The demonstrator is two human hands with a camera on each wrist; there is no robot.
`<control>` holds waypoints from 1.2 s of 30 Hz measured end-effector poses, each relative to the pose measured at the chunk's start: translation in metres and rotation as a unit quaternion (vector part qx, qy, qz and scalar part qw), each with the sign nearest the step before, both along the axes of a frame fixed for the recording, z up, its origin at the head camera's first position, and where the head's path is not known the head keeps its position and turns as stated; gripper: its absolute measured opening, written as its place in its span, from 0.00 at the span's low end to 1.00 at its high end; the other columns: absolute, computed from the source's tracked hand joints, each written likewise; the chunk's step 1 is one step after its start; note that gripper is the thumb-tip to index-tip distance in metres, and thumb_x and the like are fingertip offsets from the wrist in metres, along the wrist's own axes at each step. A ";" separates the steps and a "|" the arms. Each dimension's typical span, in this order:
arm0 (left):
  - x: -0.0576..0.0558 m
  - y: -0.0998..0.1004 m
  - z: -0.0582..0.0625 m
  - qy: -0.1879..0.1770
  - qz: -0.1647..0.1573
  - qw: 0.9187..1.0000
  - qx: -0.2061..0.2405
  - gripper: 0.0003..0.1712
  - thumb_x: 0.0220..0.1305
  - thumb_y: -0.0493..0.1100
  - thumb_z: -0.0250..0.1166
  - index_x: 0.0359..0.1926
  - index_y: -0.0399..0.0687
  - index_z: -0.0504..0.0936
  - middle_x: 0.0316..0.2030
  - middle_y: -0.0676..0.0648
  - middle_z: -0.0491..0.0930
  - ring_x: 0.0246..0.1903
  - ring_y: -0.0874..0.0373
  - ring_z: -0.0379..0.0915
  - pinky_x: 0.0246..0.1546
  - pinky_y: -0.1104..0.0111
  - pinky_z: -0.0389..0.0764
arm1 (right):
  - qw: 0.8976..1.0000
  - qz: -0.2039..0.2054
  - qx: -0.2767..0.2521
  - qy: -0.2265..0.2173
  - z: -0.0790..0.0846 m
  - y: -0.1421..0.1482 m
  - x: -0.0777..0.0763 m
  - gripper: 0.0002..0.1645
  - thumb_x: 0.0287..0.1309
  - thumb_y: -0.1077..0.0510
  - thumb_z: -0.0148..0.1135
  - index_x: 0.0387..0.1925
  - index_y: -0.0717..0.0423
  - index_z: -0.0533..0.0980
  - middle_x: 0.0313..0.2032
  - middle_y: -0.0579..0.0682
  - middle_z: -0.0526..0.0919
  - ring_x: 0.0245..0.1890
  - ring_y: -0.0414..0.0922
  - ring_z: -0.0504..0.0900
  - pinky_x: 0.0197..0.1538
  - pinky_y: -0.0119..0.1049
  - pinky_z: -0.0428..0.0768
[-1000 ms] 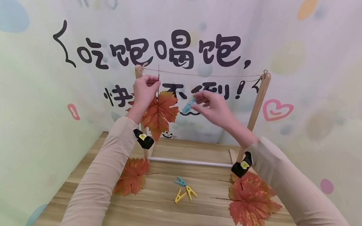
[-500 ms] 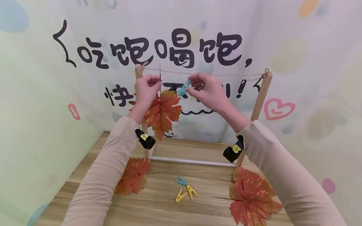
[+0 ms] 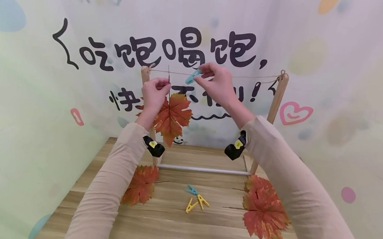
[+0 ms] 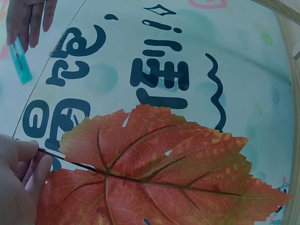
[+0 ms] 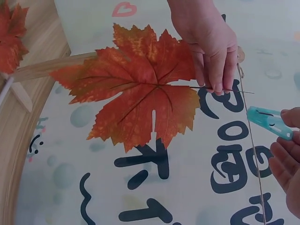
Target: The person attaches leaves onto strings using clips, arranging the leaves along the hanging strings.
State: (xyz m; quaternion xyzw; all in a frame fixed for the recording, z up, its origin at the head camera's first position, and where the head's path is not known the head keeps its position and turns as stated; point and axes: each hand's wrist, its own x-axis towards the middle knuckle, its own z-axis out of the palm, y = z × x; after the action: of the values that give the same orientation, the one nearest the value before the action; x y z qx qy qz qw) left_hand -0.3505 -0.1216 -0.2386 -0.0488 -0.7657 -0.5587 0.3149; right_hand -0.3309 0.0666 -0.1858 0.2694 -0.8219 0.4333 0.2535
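My left hand [image 3: 154, 93] pinches the dark stem of an orange-red maple leaf [image 3: 173, 114], which hangs below the fingers. The stem's tip overlaps the thin string [image 3: 248, 77] near its left end. In the right wrist view the leaf [image 5: 145, 84] shows whole, its stem crossing the string. My right hand [image 3: 218, 82] pinches a light blue clothespin [image 3: 193, 76] between thumb and fingers, to the right of the stem and at the string's height. The clothespin [image 5: 268, 123] has its nose right at the string in the right wrist view.
Two wooden posts [image 3: 277, 97] carry the string, with a white rod [image 3: 204, 170] low between them. On the wooden table [image 3: 203, 231] lie a blue clothespin [image 3: 191, 189], yellow clothespins [image 3: 191, 206], a leaf [image 3: 141, 185] at left and overlapping leaves [image 3: 265, 213] at right.
My right hand has moved up and left with the blue clothespin, from below the string to its height. The left hand and its leaf have stayed nearly in place.
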 end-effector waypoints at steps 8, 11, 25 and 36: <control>0.001 -0.001 -0.002 0.000 0.001 1.000 0.011 0.11 0.56 0.35 0.63 0.41 0.35 0.82 0.38 0.39 0.82 0.34 0.53 0.78 0.36 0.74 0.78 | 0.999 -0.004 -0.045 0.007 0.002 -0.020 -0.008 0.17 0.50 0.61 0.65 0.42 0.64 0.77 0.37 0.54 0.82 0.35 0.42 0.79 0.41 0.26 0.76; 0.001 -0.002 -0.002 0.000 -0.001 1.000 0.013 0.11 0.56 0.36 0.64 0.41 0.35 0.82 0.38 0.39 0.82 0.34 0.53 0.78 0.37 0.73 0.78 | 0.998 -0.013 -0.061 0.007 0.001 -0.027 -0.011 0.15 0.49 0.61 0.66 0.40 0.64 0.79 0.35 0.54 0.83 0.32 0.41 0.79 0.38 0.25 0.76; -0.004 -0.001 -0.010 0.004 -0.008 1.000 0.016 0.11 0.56 0.35 0.63 0.40 0.36 0.82 0.37 0.40 0.82 0.35 0.53 0.78 0.39 0.72 0.78 | 0.995 -0.047 -0.086 0.023 -0.004 -0.043 -0.019 0.13 0.47 0.60 0.67 0.36 0.62 0.81 0.32 0.54 0.84 0.29 0.41 0.80 0.33 0.24 0.75; -0.003 -0.004 -0.011 0.015 -0.005 1.000 0.012 0.10 0.56 0.34 0.63 0.40 0.35 0.82 0.37 0.40 0.82 0.35 0.52 0.78 0.40 0.72 0.78 | 0.995 -0.055 -0.080 0.031 -0.003 -0.052 -0.025 0.13 0.49 0.59 0.67 0.37 0.62 0.81 0.31 0.54 0.84 0.29 0.41 0.80 0.33 0.23 0.74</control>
State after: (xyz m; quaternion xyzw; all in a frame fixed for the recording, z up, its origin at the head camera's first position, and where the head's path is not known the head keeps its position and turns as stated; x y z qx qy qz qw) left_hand -0.3537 -0.1254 -0.2499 -0.0574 -0.7538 -0.5686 0.3243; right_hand -0.3557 0.0145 -0.1885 0.2159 -0.7897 0.4749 0.3229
